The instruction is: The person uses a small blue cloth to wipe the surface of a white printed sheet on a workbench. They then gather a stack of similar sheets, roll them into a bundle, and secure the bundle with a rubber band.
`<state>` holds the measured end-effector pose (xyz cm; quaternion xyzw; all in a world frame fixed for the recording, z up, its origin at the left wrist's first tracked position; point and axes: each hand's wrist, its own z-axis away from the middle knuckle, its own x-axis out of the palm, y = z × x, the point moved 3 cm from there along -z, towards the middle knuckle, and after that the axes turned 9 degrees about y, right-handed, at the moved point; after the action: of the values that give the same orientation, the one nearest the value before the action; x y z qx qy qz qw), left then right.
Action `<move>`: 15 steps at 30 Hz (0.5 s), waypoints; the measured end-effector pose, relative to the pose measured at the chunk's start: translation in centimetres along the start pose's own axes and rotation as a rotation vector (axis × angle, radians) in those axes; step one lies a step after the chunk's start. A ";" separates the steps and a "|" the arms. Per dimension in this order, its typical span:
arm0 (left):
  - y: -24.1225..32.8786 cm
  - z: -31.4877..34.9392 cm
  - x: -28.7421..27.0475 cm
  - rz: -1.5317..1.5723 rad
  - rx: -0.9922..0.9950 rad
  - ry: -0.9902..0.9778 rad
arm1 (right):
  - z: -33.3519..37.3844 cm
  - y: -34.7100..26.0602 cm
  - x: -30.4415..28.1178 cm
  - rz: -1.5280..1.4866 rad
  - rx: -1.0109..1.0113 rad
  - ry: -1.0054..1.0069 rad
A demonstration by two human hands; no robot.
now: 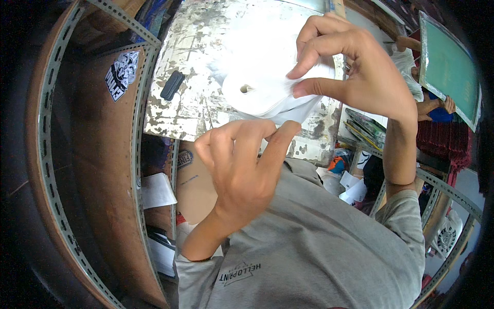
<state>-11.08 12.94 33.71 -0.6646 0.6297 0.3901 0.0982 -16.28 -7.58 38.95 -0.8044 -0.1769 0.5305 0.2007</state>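
A bright white roll [246, 105] of thin, film-like material lies on the paint-stained table, a small hole showing at its core. My right hand [355, 64] reaches over it from the right, thumb and forefinger closed on a fold of the white film. At the roll's near edge, my left hand [242, 165] is curled, its thumb and forefinger pinching the film's loose edge. Glare washes out much of the roll, so its far side is hard to make out. A small dark block [172, 86] rests on the table to the left.
The worn table [190, 56] has white and grey paint stains. A shelf with perforated metal posts [139, 113] stands at left. At right, another person's hand [449, 105] holds a green framed screen [453, 67], above a dark red stack [445, 144].
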 end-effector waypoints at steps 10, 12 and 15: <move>-0.2 0.6 0.9 -0.132 0.153 0.119 | 0.4 1.1 -0.1 -0.104 -0.005 -0.039; -0.2 0.7 1.0 -0.144 0.164 0.121 | 0.4 1.1 -0.1 -0.106 0.001 -0.039; 0.0 0.6 0.5 -0.187 0.181 0.089 | 0.4 1.0 -0.1 -0.094 -0.007 -0.031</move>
<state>-11.36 12.91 32.95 -0.7255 0.6013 0.2908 0.1658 -16.64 -8.43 38.34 -0.7876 -0.2195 0.5322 0.2199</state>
